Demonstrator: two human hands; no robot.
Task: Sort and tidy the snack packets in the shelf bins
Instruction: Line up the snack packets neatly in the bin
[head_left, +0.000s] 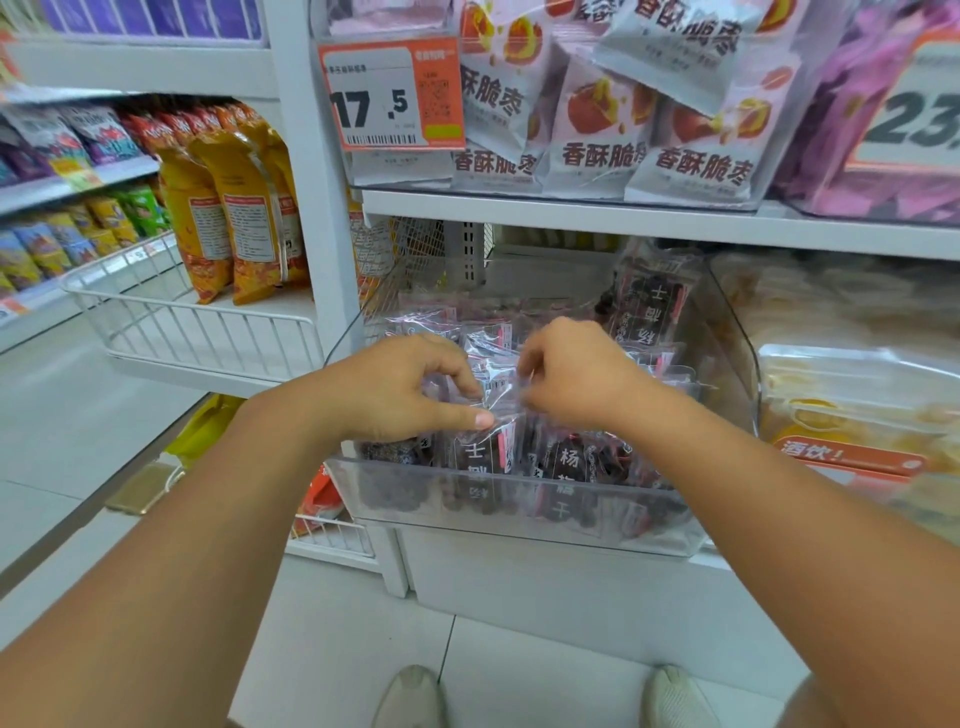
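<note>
A clear plastic bin (519, 512) on the lower shelf holds several dark plum snack packets (569, 462) in clear wrappers with pink trim. My left hand (395, 387) and my right hand (576, 371) are both over the bin, side by side. Each pinches the top edge of the same clear packet (501, 400) standing in the front row. One packet (649, 301) stands upright at the back right of the bin. My hands hide the packets right under them.
The shelf above carries a bin of white date packets (597, 150) with an orange price tag (389, 93) and purple packets (872, 130). A bin of yellow snacks (852, 410) stands to the right. At left, a white wire basket (208, 327) and orange bags (228, 208).
</note>
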